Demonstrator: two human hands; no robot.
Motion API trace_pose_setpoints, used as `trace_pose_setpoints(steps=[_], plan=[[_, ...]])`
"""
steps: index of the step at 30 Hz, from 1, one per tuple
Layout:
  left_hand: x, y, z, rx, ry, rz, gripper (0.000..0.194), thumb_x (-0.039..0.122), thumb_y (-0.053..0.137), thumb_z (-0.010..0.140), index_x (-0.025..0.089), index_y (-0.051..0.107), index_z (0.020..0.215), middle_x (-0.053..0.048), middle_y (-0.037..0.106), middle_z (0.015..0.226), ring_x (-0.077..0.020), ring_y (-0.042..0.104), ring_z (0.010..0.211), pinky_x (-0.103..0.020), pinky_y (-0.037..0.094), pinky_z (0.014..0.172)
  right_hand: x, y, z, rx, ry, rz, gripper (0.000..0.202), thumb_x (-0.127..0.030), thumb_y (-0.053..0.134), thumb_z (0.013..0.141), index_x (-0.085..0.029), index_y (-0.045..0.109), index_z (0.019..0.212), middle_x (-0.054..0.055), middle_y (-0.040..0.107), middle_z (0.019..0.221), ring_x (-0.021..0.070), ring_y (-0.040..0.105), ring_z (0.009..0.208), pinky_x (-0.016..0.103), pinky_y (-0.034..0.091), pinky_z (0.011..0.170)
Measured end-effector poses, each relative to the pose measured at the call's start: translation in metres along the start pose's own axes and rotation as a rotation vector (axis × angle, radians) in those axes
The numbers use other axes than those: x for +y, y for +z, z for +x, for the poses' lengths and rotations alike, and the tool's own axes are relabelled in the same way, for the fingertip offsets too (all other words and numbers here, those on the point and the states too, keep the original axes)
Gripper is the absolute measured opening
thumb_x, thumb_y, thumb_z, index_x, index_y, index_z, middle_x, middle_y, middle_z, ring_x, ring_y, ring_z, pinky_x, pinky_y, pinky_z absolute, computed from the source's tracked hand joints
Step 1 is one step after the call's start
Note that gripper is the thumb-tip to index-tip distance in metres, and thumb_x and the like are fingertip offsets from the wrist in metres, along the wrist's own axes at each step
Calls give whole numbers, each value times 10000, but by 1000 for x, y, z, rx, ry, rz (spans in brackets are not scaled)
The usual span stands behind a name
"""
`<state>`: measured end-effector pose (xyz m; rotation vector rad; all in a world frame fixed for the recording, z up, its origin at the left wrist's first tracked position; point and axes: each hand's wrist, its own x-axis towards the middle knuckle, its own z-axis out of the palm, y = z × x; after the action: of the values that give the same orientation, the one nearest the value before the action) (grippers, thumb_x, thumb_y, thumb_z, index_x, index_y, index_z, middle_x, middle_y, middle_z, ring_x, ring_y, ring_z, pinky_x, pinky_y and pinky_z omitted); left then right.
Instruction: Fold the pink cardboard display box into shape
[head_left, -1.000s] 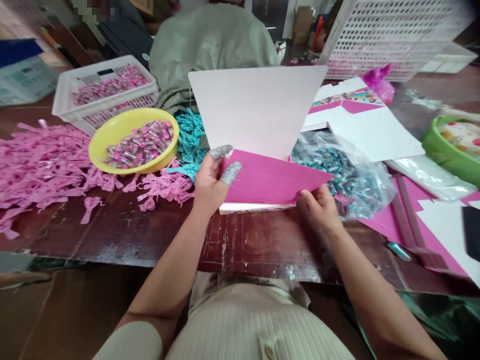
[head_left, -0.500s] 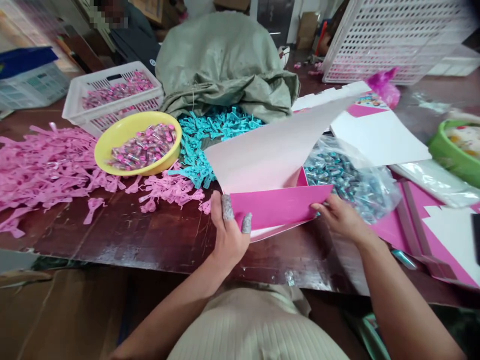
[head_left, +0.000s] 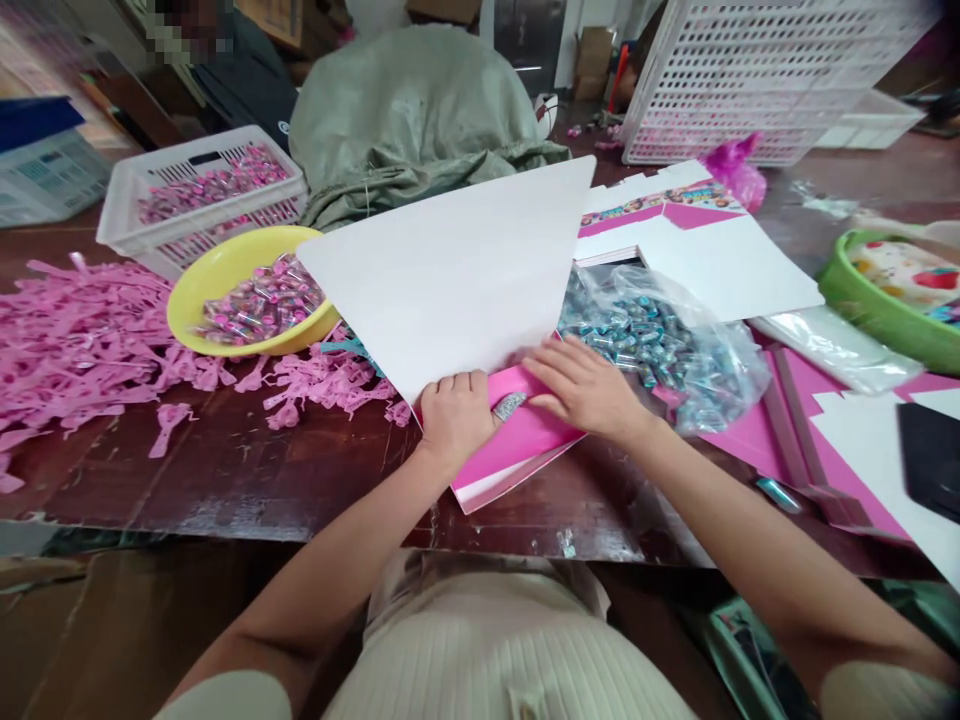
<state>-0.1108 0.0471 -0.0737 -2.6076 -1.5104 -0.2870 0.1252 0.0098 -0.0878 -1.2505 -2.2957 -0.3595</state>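
Note:
A pink cardboard box (head_left: 517, 440) sits near the table's front edge, its tall white flap (head_left: 457, 280) standing up behind. My left hand (head_left: 459, 420) is closed over the left part of the pink front wall, fingers hooked over its top edge. Grey tape wraps its thumb. My right hand (head_left: 589, 390) lies over the right part of the same wall, fingers bent across the edge and side by side. Both hands hide most of the box's inside. Right behind the right hand is a clear bag (head_left: 660, 340) of small teal-capped tubes.
A yellow basin (head_left: 255, 290) of pink-capped tubes, a white crate (head_left: 202, 195) and a pile of pink plastic pieces (head_left: 75, 350) lie left. Flat white-and-pink cardboard (head_left: 705, 260), a green basin (head_left: 862, 310) and a black phone-like object (head_left: 930, 455) are right. A person (head_left: 240, 80) is behind.
My right hand has moved left from the box's right corner onto the front wall's top edge. My left hand has shifted its fingers over that edge. The white flap now leans further left.

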Motion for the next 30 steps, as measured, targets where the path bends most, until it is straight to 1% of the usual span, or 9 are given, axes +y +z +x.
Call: trace_pose_setpoints(steps=[2, 5, 8, 10, 12, 20, 25, 27, 30], plan=[[-12, 0, -5, 63, 99, -64, 593, 626, 435, 991, 97, 694, 1061, -176, 720, 940, -334, 690, 891, -448, 525, 764, -3, 10, 14, -62, -80, -60, 530, -559, 526, 1002, -135, 661, 1290, 140, 710, 1268, 288, 646, 1167, 440, 459, 1069], [-26, -1, -36, 441, 195, -209, 458, 471, 581, 980, 158, 623, 1312, -173, 640, 1314, -332, 596, 1244, -475, 470, 1076, -5, 16, 21, -77, -114, -120, 549, -589, 505, 1003, -130, 682, 1248, 118, 751, 1162, 253, 691, 987, 383, 493, 882], [-26, 8, -74, 674, -158, -476, 716, 398, 632, 964, 176, 319, 1568, -202, 277, 1631, -351, 271, 1529, -533, 250, 1269, -4, 12, 21, -116, -159, -144, 556, -592, 511, 1000, -170, 637, 1339, 97, 745, 1181, 245, 696, 937, 373, 476, 820], [-25, 21, -86, 580, -348, -708, 690, 377, 527, 1018, 165, 218, 1598, -214, 247, 1639, -312, 268, 1539, -495, 270, 1274, -3, 9, 24, -154, -184, -137, 574, -611, 512, 992, -171, 632, 1340, 107, 742, 1182, 256, 703, 940, 370, 474, 807], [-31, 35, -82, 487, -353, -845, 575, 370, 422, 1055, 180, 274, 1577, -195, 392, 1572, -272, 384, 1487, -449, 342, 1249, -1, 7, 28, -186, -200, -123, 578, -621, 506, 991, -156, 643, 1307, 121, 746, 1153, 258, 714, 918, 357, 477, 774], [-86, 54, -25, 455, 31, -728, 459, 363, 352, 1068, 164, 440, 1473, -173, 605, 1377, -244, 587, 1309, -402, 507, 1121, 20, 3, 42, -321, -85, 15, 613, -694, 463, 976, -199, 586, 1317, 88, 750, 1159, 222, 745, 819, 302, 489, 631], [-45, 30, -22, 781, 180, -378, 485, 260, 539, 996, 219, 427, 1467, -155, 526, 1447, -277, 470, 1400, -516, 335, 1231, 27, 4, 51, -456, -25, 193, 600, -713, 437, 973, -242, 581, 1316, 57, 762, 1147, 248, 747, 917, 336, 546, 743], [-25, 21, -16, 633, 279, -203, 413, 334, 569, 987, 228, 525, 1384, -131, 593, 1370, -300, 510, 1334, -535, 344, 1201, 27, 2, 52, -444, -39, 183, 605, -694, 428, 985, -228, 584, 1337, 75, 762, 1128, 253, 738, 935, 352, 556, 785], [-10, 16, 0, 303, 163, -70, 521, 539, 497, 988, 132, 598, 1298, -187, 649, 1236, -371, 568, 1166, -589, 405, 1057, 25, -1, 45, -334, -72, 94, 657, -686, 472, 969, -196, 566, 1397, 129, 702, 1278, 289, 675, 1122, 409, 533, 954]])
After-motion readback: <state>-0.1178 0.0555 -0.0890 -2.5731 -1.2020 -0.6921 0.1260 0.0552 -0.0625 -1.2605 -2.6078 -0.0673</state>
